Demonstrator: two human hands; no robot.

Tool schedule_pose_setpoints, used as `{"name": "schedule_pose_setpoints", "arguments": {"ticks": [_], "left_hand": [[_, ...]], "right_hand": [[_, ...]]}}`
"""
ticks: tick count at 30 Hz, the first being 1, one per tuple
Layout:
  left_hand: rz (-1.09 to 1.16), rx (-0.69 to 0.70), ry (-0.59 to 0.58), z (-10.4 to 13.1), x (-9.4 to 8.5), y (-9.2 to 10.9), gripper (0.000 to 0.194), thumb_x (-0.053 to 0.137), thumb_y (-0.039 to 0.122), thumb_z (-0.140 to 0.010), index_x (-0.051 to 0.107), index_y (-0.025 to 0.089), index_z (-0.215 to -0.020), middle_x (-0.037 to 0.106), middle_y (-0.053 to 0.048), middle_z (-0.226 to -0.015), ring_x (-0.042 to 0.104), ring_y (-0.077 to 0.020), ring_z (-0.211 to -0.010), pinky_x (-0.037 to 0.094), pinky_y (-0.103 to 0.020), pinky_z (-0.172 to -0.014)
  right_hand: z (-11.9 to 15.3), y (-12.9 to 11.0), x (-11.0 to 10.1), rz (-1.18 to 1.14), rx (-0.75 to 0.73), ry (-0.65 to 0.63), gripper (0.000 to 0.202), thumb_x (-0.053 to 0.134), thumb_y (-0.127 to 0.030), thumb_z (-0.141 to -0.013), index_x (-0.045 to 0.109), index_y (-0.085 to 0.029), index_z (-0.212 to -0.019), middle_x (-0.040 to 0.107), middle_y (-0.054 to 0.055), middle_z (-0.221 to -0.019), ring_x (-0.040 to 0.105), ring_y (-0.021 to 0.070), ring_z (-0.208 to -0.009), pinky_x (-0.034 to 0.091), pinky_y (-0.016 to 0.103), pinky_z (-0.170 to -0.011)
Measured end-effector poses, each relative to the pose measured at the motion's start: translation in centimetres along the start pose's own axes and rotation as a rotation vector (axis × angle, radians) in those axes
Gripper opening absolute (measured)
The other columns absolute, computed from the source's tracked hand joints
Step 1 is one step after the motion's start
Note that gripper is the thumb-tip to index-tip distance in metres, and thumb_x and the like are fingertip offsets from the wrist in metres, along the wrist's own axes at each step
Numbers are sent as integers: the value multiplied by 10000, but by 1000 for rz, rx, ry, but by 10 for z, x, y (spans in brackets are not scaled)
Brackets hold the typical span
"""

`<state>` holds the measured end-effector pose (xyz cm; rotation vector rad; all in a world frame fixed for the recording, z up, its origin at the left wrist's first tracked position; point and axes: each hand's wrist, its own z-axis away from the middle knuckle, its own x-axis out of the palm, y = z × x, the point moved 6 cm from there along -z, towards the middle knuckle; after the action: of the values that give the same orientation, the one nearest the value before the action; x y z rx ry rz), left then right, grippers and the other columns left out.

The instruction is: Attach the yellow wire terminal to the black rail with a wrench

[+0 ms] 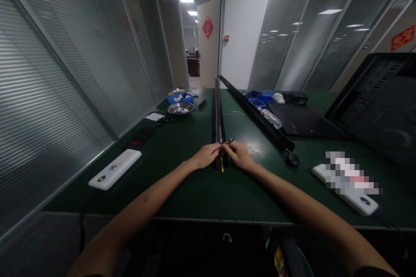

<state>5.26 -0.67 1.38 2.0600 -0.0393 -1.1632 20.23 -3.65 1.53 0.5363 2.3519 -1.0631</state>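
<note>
Tabletop front edge: the green tabletop is running across below the forearms.
White slabs: one white slab is lying at the left; another white slab, partly pixelated, is lying at the right with a cable trailing off it.
Yellow piece: a thin yellow piece is sticking out at the rail's near end, between the hands.
Left hand: the left hand is keeping its fingers bent and drawn together against the near end of the rail; whether it is pinching anything small, one cannot tell.
Right hand: the right hand is meeting it from the other side, fingers curled inward, a small shiny bit showing above them; its exact hold is staying hidden.
Dark rail: the long dark rail is lying lengthwise, pointing away, the hands covering part of its near end.
Right side: a black rounded object is sitting near the end of a second rail, which is standing between the first and a clear bottle.
Left side: a metal bowl is sitting just before a blue tray.
Far background: a door is standing open.
</note>
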Motion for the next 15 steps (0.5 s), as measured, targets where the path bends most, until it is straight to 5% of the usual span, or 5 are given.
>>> {"name": "schedule_pose_setpoints", "arguments": {"ticks": [15], "left_hand": [[-17, 11, -2, 0, 0, 0, 271, 621, 349, -1032, 643, 148, -1212, 658, -98, -1206, 664, -243, -1067, 565, -458, -941]], "right_hand": [[-2, -7, -1, -29, -92, -21, 223, 611, -354, -1033, 663, -169, -1146, 695, 60, -1110, 692, 178, -922, 599, 374, -832]]}}
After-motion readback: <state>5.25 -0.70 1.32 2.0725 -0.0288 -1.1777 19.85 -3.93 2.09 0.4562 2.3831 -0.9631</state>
